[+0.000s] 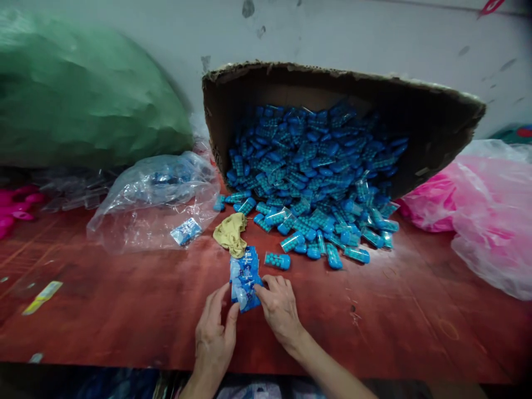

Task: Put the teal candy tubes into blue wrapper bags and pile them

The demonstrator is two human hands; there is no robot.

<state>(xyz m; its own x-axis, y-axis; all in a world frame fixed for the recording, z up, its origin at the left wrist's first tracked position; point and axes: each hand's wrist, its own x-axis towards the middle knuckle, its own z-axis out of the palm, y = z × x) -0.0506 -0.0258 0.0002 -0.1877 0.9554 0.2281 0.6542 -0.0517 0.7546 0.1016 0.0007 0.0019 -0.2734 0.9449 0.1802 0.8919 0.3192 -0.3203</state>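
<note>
Several blue printed packets (244, 277) lie overlapped in a small stack on the red table. My left hand (216, 330) is at the stack's left edge, thumb and fingers apart, holding nothing. On the right edge rests my right hand (279, 305), its fingers bent and its thumb and fingertips on the packets. A crumpled yellow-green cloth (231, 234) touches the top of the stack. Just right of the packets lies a small clear tube with blue beads (277, 261). Many more such tubes (316, 166) spill from a tipped cardboard box.
The cardboard box (344, 77) stands behind the hands. A clear plastic bag (149, 205) with a blue packet (185, 231) is at left, below a large green bag (87, 94). Pink bags (490, 205) lie at right. A yellow cutter (42, 297) rests on the red table (124, 310).
</note>
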